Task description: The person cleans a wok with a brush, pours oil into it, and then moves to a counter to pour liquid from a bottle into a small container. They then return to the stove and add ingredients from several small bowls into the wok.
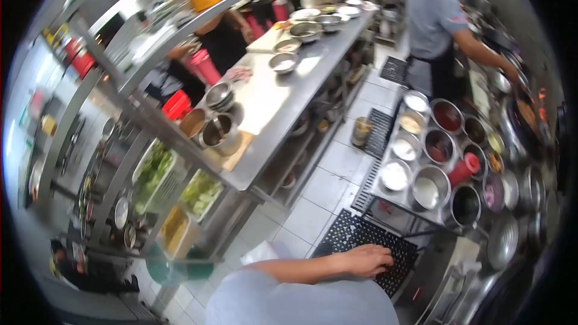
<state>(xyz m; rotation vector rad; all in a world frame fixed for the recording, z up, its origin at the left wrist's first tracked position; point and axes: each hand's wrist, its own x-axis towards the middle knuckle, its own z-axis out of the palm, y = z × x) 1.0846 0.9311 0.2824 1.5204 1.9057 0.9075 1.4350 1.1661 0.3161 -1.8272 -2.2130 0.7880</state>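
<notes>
- The left hand [367, 260] is seen at five o'clock, its forearm laid across the body; its fingers are bent, but the palm is hidden, so whether anything is gripped cannot be told.
- The state of the right hand cannot be told, as it is out of view.
- The perforated black mat [346, 229] is spread on the floor at five o'clock, seen behind and around the left hand; contact cannot be judged.
- A pale-filled pot [428, 188] is stood between three and four o'clock, on a smaller worktop [390, 200] crowded with pots and bowls; a red bottle [462, 170] is seen among them at three.
- A long steel worktop [268, 144] is stretched from nine to one o'clock, with metal bowls [284, 62] set on it.
- Leafy greens [155, 170] are held in a white crate [165, 191] between eight and nine.
- A co-worker in grey [433, 21] is seen between one and two, one arm extended toward a wok [525, 114].
</notes>
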